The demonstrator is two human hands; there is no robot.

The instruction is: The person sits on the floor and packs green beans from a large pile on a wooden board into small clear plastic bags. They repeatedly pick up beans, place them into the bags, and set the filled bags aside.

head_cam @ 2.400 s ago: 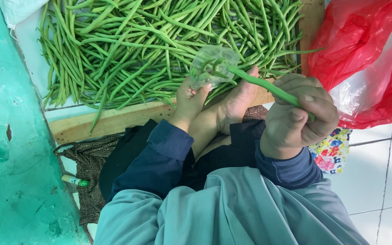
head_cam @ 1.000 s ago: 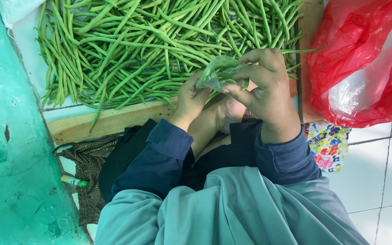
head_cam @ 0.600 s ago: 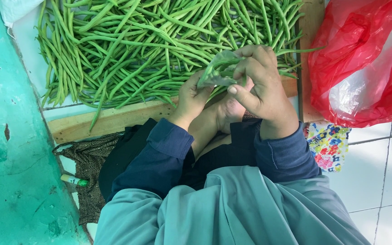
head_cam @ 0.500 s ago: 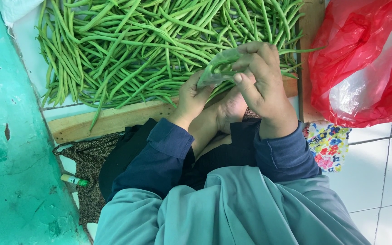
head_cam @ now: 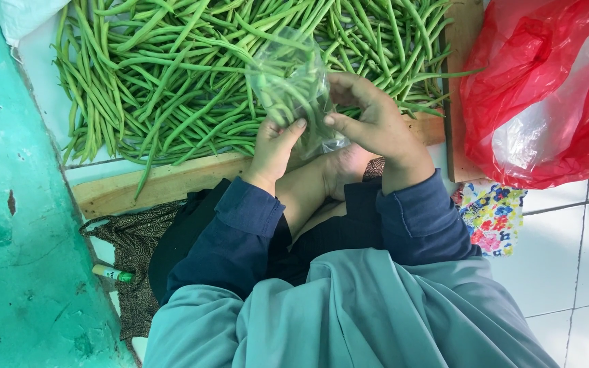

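Teal cloth fills the near edge at six o'clock, with our two navy sleeves (head_cam: 240, 232) running out of it toward twelve. Past the cuffs, our left hand (head_cam: 275, 146) and right hand (head_cam: 376, 126) meet over one clear plastic bag (head_cam: 294, 92) that holds a small bunch of green beans. The left hand pinches the bag's lower edge between thumb and fingers; the right hand curls around its right side, thumb pressed against the plastic. Neither hand is spread flat. The bag stands between them, just above our bare foot (head_cam: 345, 167) and over the near rim of a wooden board (head_cam: 172, 180).

Beyond the bag, from ten to one o'clock, lies one large heap of loose green beans (head_cam: 172, 82), too many to count. At three o'clock one crumpled red plastic bag (head_cam: 547, 95) rests on white floor tiles (head_cam: 581, 232), with a flowered cloth (head_cam: 492, 218) just below it. At eight o'clock, one small green-and-white tube (head_cam: 112, 273) lies beside brown patterned fabric (head_cam: 131, 245).
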